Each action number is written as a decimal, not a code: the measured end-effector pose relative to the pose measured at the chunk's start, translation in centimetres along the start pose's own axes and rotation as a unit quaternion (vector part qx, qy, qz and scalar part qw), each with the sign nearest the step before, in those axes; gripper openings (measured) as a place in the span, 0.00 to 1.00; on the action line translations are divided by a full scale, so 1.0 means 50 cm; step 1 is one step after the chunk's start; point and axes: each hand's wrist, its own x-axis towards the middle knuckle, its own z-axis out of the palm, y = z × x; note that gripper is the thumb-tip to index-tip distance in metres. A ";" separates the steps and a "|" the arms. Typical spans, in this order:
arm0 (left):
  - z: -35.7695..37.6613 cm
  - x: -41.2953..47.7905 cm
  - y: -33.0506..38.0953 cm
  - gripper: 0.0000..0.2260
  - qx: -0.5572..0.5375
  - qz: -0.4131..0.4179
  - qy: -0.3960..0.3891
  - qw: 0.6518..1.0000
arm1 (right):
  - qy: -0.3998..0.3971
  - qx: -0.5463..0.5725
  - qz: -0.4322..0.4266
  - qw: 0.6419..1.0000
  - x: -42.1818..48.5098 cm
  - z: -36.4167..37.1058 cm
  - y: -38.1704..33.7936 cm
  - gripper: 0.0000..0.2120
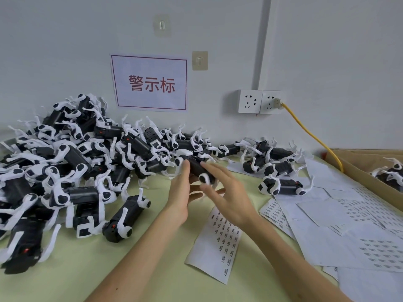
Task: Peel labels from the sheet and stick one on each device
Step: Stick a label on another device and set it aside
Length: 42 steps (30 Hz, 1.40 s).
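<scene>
Above the table's middle my left hand [184, 192] grips a black-and-white device [197, 167] from below, thumb against its near side. My right hand [226, 192] lies over the device with straight, spread fingers, one fingertip on its black top. It looks blurred, and I cannot tell whether a label is on that finger. A label sheet [218, 240] with rows of small dark labels lies flat on the table just below my hands.
A big pile of the same devices [72, 162] fills the left and back of the pale green table [130, 269]. A few devices [281, 186] lie at the right. More label sheets [349, 225] spread at right. A cardboard box [370, 171] and a yellow cable [309, 131] sit far right.
</scene>
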 end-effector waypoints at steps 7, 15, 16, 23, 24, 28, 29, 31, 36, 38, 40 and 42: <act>0.006 0.001 -0.010 0.10 0.050 0.087 0.060 0.993 | 0.178 0.127 0.107 0.970 0.018 -0.028 0.003 0.17; -0.016 0.015 0.005 0.17 -0.108 -0.067 0.038 0.991 | 0.208 0.368 0.216 0.880 0.030 -0.059 0.011 0.10; -0.015 0.014 0.005 0.18 -0.106 -0.078 0.012 0.991 | 0.190 0.381 0.213 0.879 0.031 -0.059 0.010 0.11; -0.020 -0.016 0.018 0.25 -0.158 -0.232 -0.350 0.894 | 0.114 0.392 0.205 0.890 0.032 -0.057 0.007 0.15; -0.020 -0.018 0.021 0.26 -0.170 -0.234 -0.382 0.878 | 0.108 0.392 0.201 0.891 0.032 -0.063 0.007 0.12; -0.016 -0.016 0.012 0.23 -0.132 -0.158 -0.377 0.903 | 0.120 0.295 0.223 0.921 0.035 -0.074 0.021 0.10; -0.014 -0.012 0.009 0.21 -0.134 -0.142 -0.340 0.920 | 0.128 0.244 0.240 0.931 0.035 -0.074 0.024 0.09; -0.013 -0.005 0.005 0.14 -0.148 -0.116 -0.273 0.943 | 0.080 0.070 0.254 0.961 0.029 -0.079 0.037 0.08; -0.028 0.006 0.011 0.08 -0.192 -0.083 -0.226 0.951 | -0.189 -0.260 0.306 0.896 0.013 -0.078 0.042 0.26; -0.029 0.006 0.014 0.08 -0.200 -0.093 -0.222 0.950 | -0.202 -0.276 0.311 0.887 0.015 -0.074 0.042 0.27; -0.032 0.007 0.015 0.10 -0.188 -0.115 -0.212 0.952 | -0.201 -0.247 0.316 0.894 0.017 -0.074 0.044 0.26; -0.037 0.008 0.015 0.10 -0.161 -0.134 -0.201 0.957 | -0.201 -0.227 0.319 0.898 0.015 -0.075 0.044 0.24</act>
